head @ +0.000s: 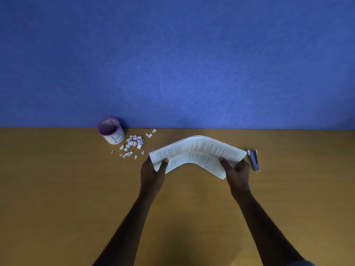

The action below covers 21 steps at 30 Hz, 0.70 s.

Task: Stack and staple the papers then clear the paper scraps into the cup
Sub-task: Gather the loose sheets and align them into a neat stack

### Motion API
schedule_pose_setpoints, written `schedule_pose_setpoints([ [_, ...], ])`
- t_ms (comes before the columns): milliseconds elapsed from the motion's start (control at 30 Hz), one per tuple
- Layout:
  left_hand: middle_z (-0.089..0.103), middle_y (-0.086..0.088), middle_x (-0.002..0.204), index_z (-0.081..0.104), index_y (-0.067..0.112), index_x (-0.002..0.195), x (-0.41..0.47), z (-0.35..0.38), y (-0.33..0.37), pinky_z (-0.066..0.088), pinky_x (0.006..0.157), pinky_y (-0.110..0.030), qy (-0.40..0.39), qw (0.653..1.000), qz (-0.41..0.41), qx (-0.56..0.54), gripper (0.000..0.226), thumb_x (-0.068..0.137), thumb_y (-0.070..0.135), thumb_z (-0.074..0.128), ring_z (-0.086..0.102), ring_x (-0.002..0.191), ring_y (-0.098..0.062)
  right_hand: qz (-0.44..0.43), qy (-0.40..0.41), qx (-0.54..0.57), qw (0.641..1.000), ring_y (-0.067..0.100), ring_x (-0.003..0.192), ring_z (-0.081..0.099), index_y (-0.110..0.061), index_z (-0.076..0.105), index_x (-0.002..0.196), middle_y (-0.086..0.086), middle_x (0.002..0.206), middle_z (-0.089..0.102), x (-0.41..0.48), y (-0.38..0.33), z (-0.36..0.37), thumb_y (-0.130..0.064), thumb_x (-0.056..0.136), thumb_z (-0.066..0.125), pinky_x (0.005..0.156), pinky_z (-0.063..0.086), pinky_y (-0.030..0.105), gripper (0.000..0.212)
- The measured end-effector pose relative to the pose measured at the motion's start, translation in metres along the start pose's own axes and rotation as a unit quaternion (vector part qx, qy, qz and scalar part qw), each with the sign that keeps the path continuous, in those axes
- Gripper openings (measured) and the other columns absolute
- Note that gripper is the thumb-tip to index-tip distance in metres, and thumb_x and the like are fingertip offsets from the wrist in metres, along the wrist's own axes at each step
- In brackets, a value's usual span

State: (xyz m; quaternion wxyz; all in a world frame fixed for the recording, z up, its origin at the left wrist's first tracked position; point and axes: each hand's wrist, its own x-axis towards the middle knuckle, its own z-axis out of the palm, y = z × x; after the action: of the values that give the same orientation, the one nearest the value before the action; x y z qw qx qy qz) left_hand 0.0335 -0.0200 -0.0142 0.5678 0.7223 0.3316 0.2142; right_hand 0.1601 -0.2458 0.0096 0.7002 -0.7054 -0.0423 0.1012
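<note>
The papers (196, 152), a stack of white printed sheets, arch upward in the middle like a shallow tent, held at both ends over the middle of the table. The left hand (152, 173) pinches the left end, thumb pressed on the printed top face and the other fingers hidden beneath the sheets. The right hand (237, 172) clamps the right end the same way, thumb on top, fingers curled underneath. Lines of small dark text run across the top sheet, too fine to read, and the far edge shows several layered sheet edges.

Just beside the right end of the stack lies a small metal stapler (254, 160), flat on the table with its length running toward the person. To the left of the stack, a scatter of small torn white paper scraps (132, 144) spreads over the surface, near but apart from the sheets. Just beyond them stands the cup (111, 130), upright, white with a purple rim and a blue letter drawn on its side.

The table (76, 198) is smooth, yellowish-brown wood. Behind it rises a blue wall (172, 54) with a felt-like texture.
</note>
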Motion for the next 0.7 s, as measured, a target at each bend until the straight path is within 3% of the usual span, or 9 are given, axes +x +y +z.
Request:
schedule_pose_setpoints([
  [233,0.076,0.009,0.112,0.070,0.019,0.121,-0.006,0.005,-0.006,0.063,0.087,-0.031,0.013,1.000,-0.008,0.013,0.025,0.097,0.018,0.072,0.073,0.107,-0.010,0.032,0.033,-0.018,0.999,0.018,0.105,0.073,-0.025,0.072,0.111,0.000,0.108,0.078,-0.004,0.016,0.002,-0.005,0.091,0.076,0.090,0.062,0.052,0.029],
  [367,0.075,0.007,0.112,0.069,0.017,0.124,-0.002,0.005,-0.005,0.064,0.087,-0.035,0.012,0.999,-0.016,0.025,0.028,0.097,0.019,0.072,0.072,0.106,-0.009,0.025,0.022,-0.029,0.999,0.012,0.103,0.074,-0.025,0.071,0.113,-0.007,0.105,0.078,-0.003,0.013,0.002,-0.004,0.091,0.075,0.087,0.063,0.045,0.030],
  [533,0.075,0.005,0.113,0.069,0.014,0.125,0.002,-0.001,0.001,0.064,0.082,-0.025,0.006,1.000,-0.006,0.015,0.029,0.097,0.018,0.072,0.073,0.105,-0.010,0.005,0.017,-0.022,1.000,0.014,0.107,0.073,-0.030,0.070,0.113,-0.006,0.109,0.078,-0.003,0.006,-0.002,-0.004,0.091,0.074,0.084,0.062,0.040,0.034],
  [700,0.077,0.004,0.111,0.071,0.016,0.122,-0.003,-0.004,-0.009,0.064,0.087,-0.039,-0.011,0.999,-0.033,0.027,0.025,0.096,0.015,0.072,0.074,0.105,-0.013,0.017,0.014,-0.048,0.999,0.020,0.107,0.073,-0.029,0.071,0.113,-0.003,0.108,0.078,-0.007,0.015,-0.003,-0.002,0.091,0.074,0.085,0.064,0.042,0.034],
])
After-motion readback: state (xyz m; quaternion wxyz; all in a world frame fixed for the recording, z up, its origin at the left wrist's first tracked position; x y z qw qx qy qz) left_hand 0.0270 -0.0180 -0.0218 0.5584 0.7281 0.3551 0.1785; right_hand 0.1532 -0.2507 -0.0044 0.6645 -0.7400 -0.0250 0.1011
